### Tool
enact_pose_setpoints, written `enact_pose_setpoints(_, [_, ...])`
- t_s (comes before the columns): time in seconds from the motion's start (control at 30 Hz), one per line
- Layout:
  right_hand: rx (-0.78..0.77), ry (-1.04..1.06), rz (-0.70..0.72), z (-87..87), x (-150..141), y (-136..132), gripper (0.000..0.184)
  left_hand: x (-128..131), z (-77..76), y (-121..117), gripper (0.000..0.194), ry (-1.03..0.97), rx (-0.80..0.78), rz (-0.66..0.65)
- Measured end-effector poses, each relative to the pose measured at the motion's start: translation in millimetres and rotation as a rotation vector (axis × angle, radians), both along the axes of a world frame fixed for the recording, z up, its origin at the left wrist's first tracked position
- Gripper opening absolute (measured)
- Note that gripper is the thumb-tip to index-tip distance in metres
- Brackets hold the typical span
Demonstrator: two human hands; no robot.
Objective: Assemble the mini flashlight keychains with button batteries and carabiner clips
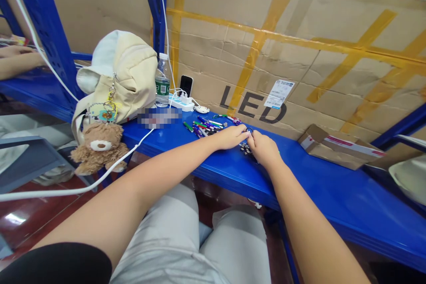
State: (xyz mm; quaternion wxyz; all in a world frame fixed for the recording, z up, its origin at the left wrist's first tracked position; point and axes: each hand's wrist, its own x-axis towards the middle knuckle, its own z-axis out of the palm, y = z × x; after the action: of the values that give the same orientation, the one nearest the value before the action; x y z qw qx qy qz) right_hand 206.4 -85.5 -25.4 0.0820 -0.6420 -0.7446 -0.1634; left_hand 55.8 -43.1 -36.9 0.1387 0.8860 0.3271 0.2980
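Note:
My left hand (231, 136) and my right hand (264, 148) meet on the blue shelf (333, 191), fingertips pinched together on a small metal key ring (249, 132). A dark cluster of small parts (245, 149) lies just under the hands, partly hidden by them. Left of my hands lies a loose pile of small colourful pen-like keychain pieces (208, 125). Both hands are closed in a pinch.
A cream backpack (120, 77) with a teddy bear (99, 146) hangs over the shelf's left end. Behind are a water bottle (162, 80), a power strip (181, 101) with a phone and white cable. A small cardboard box (339, 146) lies right. Another person's arm (16, 60) rests far left.

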Motion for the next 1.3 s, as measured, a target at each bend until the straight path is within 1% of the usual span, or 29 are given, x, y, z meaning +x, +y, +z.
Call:
enact_pose_setpoints(0.13, [-0.026, -0.013, 0.011, 0.7, 1.1, 0.5, 0.032, 1.9, 0.2, -5.2, 0.029, 0.02, 0.013, 0.054])
enact_pose_setpoints(0.37, [-0.032, 0.011, 0.065, -3.2, 3.9, 4.9, 0.031, 1.0, 4.4, -14.8, 0.035, 0.193, 0.06, 0.195])
enact_pose_setpoints(0.63, [-0.044, 0.132, 0.145, -5.5, 7.8, 8.6, 0.029, -1.7, 3.0, -11.8, 0.04, 0.268, 0.137, 0.232])
enact_pose_setpoints(0.83, [-0.037, 0.106, 0.122, -4.9, 8.5, 8.0, 0.03, -1.1, 3.0, -8.7, 0.039, 0.228, 0.089, 0.176])
enact_pose_setpoints(1.07, [-0.032, 0.01, 0.045, 1.0, 4.8, 1.1, 0.026, 1.6, -1.2, -2.9, 0.033, 0.08, 0.016, 0.071])
enact_pose_setpoints(1.17, [-0.021, -0.002, 0.043, 1.9, 2.8, -1.0, 0.026, 1.4, -2.8, 0.2, 0.032, 0.036, 0.02, 0.065])
enact_pose_setpoints(1.3, [-0.015, 0.013, 0.061, -0.2, 1.9, -0.3, 0.026, -1.5, 0.0, 1.1, 0.028, -0.042, 0.016, 0.039])
